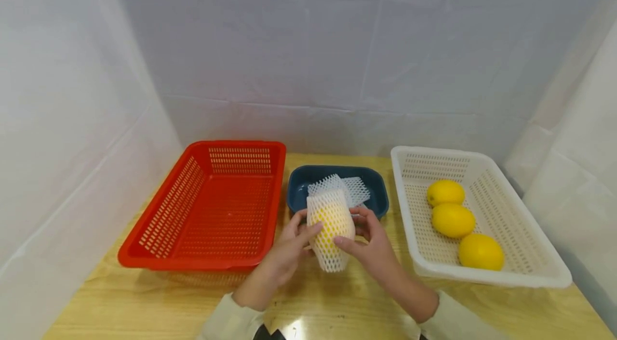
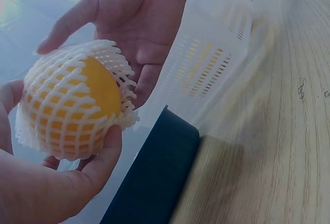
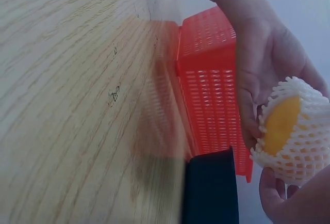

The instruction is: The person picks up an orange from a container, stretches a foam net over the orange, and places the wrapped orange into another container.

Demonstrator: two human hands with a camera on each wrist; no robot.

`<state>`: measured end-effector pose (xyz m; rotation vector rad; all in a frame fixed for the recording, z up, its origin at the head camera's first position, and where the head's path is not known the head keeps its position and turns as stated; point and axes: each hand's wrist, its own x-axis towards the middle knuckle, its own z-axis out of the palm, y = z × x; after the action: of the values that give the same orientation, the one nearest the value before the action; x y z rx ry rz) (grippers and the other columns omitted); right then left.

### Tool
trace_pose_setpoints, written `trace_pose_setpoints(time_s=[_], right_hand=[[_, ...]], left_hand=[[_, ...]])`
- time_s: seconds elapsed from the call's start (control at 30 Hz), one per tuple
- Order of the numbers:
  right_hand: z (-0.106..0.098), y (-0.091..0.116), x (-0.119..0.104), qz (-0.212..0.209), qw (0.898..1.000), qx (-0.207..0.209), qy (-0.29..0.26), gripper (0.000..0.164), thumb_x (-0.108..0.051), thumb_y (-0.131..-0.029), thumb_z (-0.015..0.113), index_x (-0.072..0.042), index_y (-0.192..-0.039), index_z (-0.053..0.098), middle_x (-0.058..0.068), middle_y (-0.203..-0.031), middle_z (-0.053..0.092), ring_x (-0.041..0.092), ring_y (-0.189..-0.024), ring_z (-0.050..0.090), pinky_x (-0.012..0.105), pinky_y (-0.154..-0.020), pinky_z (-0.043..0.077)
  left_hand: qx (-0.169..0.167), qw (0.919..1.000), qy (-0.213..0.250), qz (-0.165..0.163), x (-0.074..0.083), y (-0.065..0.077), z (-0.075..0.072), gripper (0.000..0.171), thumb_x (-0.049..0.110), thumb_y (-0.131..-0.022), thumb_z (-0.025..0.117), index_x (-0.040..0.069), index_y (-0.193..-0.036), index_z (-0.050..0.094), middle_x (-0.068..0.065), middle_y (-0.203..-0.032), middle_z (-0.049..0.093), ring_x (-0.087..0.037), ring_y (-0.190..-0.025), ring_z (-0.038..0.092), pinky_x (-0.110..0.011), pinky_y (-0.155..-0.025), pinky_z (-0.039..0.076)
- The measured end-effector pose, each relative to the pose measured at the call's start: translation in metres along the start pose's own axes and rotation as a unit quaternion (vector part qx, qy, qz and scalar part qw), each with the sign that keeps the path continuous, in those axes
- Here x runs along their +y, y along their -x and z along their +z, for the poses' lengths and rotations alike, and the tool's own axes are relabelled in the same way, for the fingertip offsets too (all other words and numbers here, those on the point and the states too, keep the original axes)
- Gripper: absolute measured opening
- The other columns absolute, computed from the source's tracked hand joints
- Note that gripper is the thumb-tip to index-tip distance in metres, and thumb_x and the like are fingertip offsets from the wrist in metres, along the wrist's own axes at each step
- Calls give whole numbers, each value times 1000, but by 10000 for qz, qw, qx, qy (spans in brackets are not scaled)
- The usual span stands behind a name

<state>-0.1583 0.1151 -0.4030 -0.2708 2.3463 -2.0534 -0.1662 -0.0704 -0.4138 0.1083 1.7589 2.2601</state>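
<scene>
Between both hands, in front of the blue tray, is a yellow lemon point(image 2: 105, 91) inside a white foam net sleeve point(image 1: 331, 261). My left hand point(image 1: 287, 250) grips its left side, thumb on the near face. From the other side my right hand point(image 1: 375, 248) holds it, with the thumb against the net. The sleeve's upper end stands as a loose open tube in the head view. Part of the lemon's yellow skin shows bare at the sleeve's underside opening in the right wrist view. Fingers behind the sleeve are partly hidden.
A blue tray point(image 1: 295, 198) behind the hands holds several foam net sleeves point(image 1: 358, 189). To the left stands a red basket point(image 1: 222, 222). On the right, a white basket point(image 1: 409, 233) contains three lemons point(image 1: 453, 220). White sheeting point(image 1: 337, 51) encloses the wooden table point(image 1: 328, 308).
</scene>
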Motion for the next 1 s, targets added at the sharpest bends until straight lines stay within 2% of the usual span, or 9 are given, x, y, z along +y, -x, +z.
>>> trace_pose_setpoints(time_s=[0.13,0.27,0.37,0.5,0.63,0.8,1.0], right_hand=[[1,0,2,150,9999,5,-57,56,-10,-83,76,-7,-130,45,17,-121,55,25,-102,56,28,-80,52],[1,-1,3,283,9995,11,-156,55,-9,-85,74,-7,-131,44,17,-123,55,24,-104,56,31,-84,51],[-1,-2,6,375,9980,-72,-503,53,-7,-87,70,-6,-132,41,18,-125,52,24,-105,56,33,-87,50],[-5,-3,11,462,9939,-212,-982,53,-4,-88,63,-6,-134,37,20,-127,49,22,-106,56,34,-85,51],[-5,-2,11,606,9890,-254,-1323,53,-2,-87,55,-6,-135,34,20,-126,47,21,-104,55,34,-82,52],[-3,-3,6,813,9779,-324,-1900,55,2,-79,44,-4,-132,32,12,-118,50,17,-95,54,30,-77,49],[-6,-2,10,756,9587,-1037,-2537,44,-2,-80,29,-11,-124,28,2,-114,52,15,-95,55,33,-81,48]], left_hand=[[-115,9999,-70,-26,0,2,-1,52,25,-98,56,7,-141,32,-12,-117,55,-17,-97,61,-36,-86,50],[-313,9994,107,22,1,4,-3,52,23,-99,48,4,-144,31,-7,-116,58,-17,-101,61,-38,-92,48],[-411,9989,203,70,2,5,-5,56,17,-96,46,2,-147,31,-6,-118,59,-15,-103,61,-41,-96,46],[-381,9992,22,69,3,5,-5,59,14,-95,50,3,-149,29,-14,-123,54,-18,-105,59,-49,-101,44],[-292,9993,-213,40,4,5,-3,59,17,-95,56,4,-147,31,-18,-124,49,-19,-103,56,-47,-98,47],[-140,9986,-512,74,5,5,2,59,17,-92,63,8,-142,34,-19,-128,46,-23,-104,53,-40,-89,50],[24,9967,-814,-9,5,6,11,58,19,-87,72,14,-131,33,-14,-118,41,-23,-95,53,-31,-73,48]])
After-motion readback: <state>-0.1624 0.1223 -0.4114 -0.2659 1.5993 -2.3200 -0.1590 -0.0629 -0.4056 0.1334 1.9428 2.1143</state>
